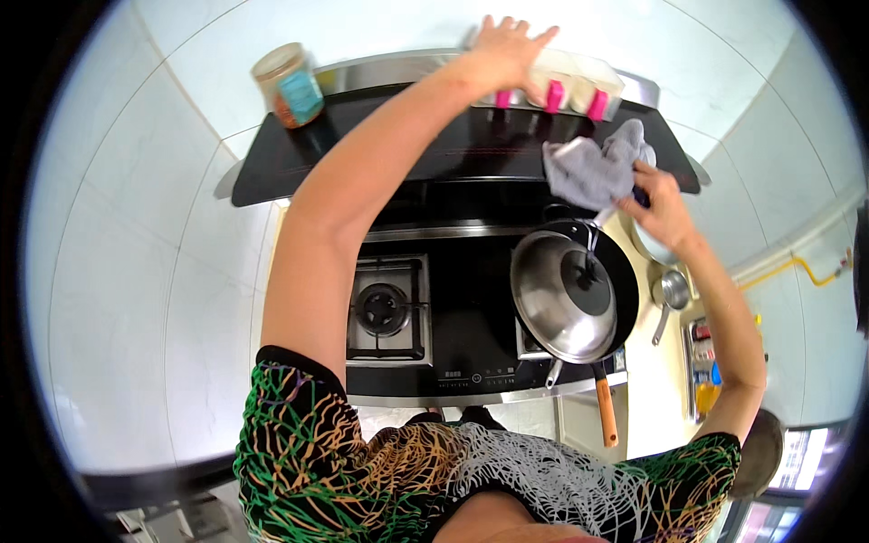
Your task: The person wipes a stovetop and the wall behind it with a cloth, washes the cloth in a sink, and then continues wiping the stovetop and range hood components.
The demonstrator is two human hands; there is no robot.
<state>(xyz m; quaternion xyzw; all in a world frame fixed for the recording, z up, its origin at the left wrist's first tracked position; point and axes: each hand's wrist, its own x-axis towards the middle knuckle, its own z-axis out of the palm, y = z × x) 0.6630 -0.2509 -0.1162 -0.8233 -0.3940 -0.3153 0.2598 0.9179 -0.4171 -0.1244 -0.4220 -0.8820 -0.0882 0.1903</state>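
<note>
My left hand (510,58) reaches across the left end of a clear seasoning box (611,85) with pink-handled spoons. Its fingers are spread toward the wall and its thumb lies at the box's front; whether it grips the box is unclear. My right hand (657,205) pinches a crumpled grey cloth (590,170), which hangs over the right part of the black range hood (448,146). Below the cloth, a steel lid with a dark glass centre (543,292) rests tilted on a black wok (626,298) with a wooden handle, on the right burner.
A lidded jar (288,88) stands on the hood's left end. The left gas burner (381,309) has its grate exposed. A small steel saucepan (673,290), a pale bowl (652,241) and a tray of bottles (691,366) sit along the right counter. A yellow gas pipe (787,265) follows the wall.
</note>
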